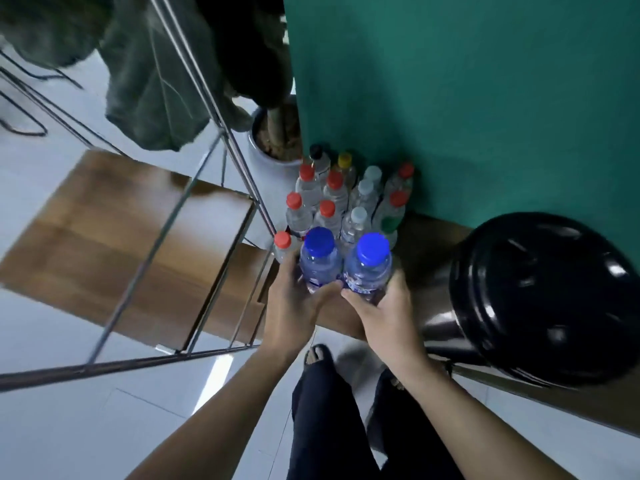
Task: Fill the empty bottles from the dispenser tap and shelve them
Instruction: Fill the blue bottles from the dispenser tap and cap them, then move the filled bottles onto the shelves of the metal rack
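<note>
- Bare forearms reached forward from the bottom of the view, over dark trousers and a pale tiled floor.
- Left hand [294, 299] was closed around the left blue-capped bottle [319, 259]; right hand [384, 308] was closed around the right blue-capped bottle [370, 268].
- Both bottles stood upright, long axes vertical, side by side and almost touching, caps toward the camera. Whether they held water could not be told.
- Just beyond the hands stood a cluster of other bottles [346, 199], mostly red-capped, some pale-capped, packed against a green wall [485, 98].
- To the right of the hands, close by, sat a black-lidded container [540, 299] on a wooden ledge [433, 237]; it may be the dispenser, but no tap was visible.
- To the left, nearer the left hand, rose a metal-framed shelf [214, 188] with wooden boards.
- Judged from this, the coming move turned on direction: shelf lay left, container right, each beside its own hand.
- Farthest off, a potted plant [273, 136] stood behind the cluster.
</note>
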`<state>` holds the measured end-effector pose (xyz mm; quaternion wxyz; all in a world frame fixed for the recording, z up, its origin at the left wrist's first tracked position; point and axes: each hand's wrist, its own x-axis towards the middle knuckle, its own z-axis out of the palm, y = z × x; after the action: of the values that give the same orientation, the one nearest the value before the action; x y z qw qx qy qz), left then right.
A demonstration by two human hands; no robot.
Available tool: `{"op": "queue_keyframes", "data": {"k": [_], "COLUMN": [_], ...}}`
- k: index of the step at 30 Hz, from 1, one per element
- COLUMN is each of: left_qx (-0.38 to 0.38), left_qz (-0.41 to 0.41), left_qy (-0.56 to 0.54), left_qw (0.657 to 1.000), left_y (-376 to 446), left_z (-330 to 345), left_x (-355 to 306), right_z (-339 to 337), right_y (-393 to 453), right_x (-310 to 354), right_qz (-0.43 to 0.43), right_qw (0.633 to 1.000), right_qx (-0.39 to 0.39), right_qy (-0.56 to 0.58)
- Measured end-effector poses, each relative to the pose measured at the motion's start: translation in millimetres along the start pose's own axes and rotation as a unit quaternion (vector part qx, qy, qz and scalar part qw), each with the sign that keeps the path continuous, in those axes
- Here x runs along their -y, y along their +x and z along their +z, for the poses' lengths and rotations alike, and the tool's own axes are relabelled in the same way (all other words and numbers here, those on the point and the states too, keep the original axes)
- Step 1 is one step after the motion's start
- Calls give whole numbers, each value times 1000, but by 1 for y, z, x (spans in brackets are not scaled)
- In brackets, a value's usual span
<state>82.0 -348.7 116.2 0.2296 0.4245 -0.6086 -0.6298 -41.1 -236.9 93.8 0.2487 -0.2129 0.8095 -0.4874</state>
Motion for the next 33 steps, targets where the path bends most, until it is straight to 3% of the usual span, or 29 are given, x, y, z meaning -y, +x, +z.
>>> {"op": "queue_keyframes", "data": {"k": [8,19,27,33], "left_qx": [-19,-11,-30,-12], "left_qz": [87,242,280,299], "left_qy": [1,11,55,64], "left_qw": [996,970,958,952], "left_y": [-39,-87,-114,-126], "left_z": [-11,-11,-53,-117], "left_x": [-176,-336,-413,-456], "right_z": [-89,-196,-206,-176], "right_y": [-17,-36,-59,-78], "right_x": [167,309,385,440], "right_qz": [-120,-286,-353,-402], "right_qw": [992,958,932,910], "right_qx": [-3,17,68,80], "right_qy": [27,-8,45,55]}}
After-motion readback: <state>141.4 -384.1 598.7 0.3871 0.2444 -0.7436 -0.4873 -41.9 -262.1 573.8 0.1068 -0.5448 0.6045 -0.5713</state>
